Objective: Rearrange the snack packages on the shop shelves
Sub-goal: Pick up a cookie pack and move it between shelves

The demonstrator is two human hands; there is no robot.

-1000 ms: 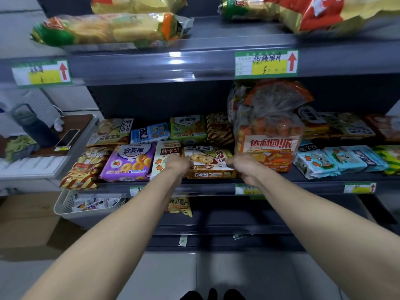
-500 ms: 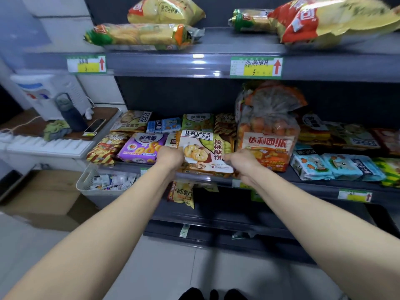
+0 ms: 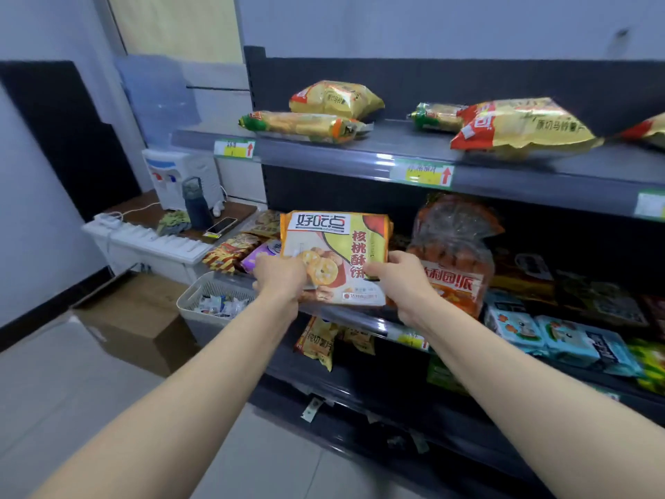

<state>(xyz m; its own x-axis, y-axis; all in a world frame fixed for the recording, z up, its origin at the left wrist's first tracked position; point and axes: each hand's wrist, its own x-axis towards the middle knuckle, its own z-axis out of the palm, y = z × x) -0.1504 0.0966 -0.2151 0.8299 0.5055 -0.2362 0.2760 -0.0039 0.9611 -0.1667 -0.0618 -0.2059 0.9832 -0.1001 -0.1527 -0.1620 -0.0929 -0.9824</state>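
Walnut-biscuit pack (image 3: 334,257) now lifted off the middle shelf (image 3: 345,318), upright, gripped by left hand (image 3: 279,279) and right hand (image 3: 403,279). Destination probably the top shelf (image 3: 396,145).

Glossy plastic biscuit packet (image 3: 334,253); smooth metal shelf (image 3: 503,171).

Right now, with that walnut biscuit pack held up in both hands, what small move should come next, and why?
Probably lift it toward the top shelf: both the left hand and right hand grip the biscuit pack clear of the middle shelf, and bare space shows between the bags above.
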